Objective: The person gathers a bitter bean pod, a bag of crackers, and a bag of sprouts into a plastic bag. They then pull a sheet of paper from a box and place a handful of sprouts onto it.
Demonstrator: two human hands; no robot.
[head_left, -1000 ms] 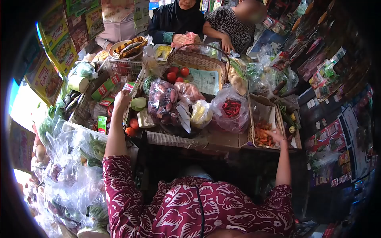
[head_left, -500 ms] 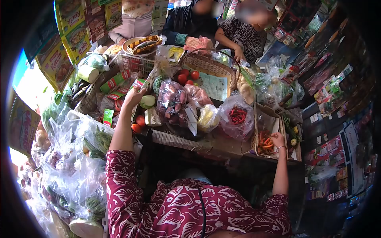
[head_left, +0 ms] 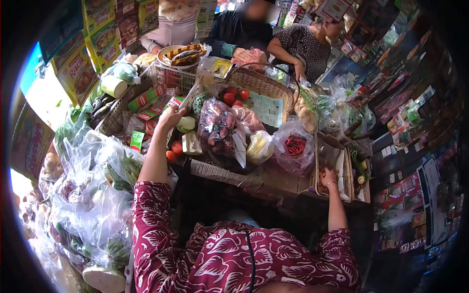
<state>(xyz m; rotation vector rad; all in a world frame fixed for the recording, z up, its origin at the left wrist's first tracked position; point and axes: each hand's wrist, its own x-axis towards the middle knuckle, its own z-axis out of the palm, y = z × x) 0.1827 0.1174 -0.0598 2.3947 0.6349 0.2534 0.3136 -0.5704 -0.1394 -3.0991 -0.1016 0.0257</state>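
My left hand [head_left: 172,117] rests at the edge of the wicker basket of packets [head_left: 110,124], beside a green packet; its fingers are partly hidden. My right hand [head_left: 329,177] reaches down into the narrow wicker basket [head_left: 346,166] at the right, over the orange chillies, and its fingertips are hidden among them. Left of that basket lies a plastic bag of red chillies [head_left: 295,145]. A bag of shallots [head_left: 216,124] and a bag with yellow contents [head_left: 260,146] sit between my hands.
Tomatoes [head_left: 229,98] lie near a handled wicker basket [head_left: 273,88]. Bagged vegetables [head_left: 93,195] fill the left side. Seasoning packets [head_left: 102,49] hang upper left. Three people stand across the goods; one person's hand [head_left: 299,71] is near a bag of potatoes [head_left: 307,115].
My right hand has moved left and lower into the chilli basket. The person at the back right has turned their head aside. The whole view has shifted slightly.
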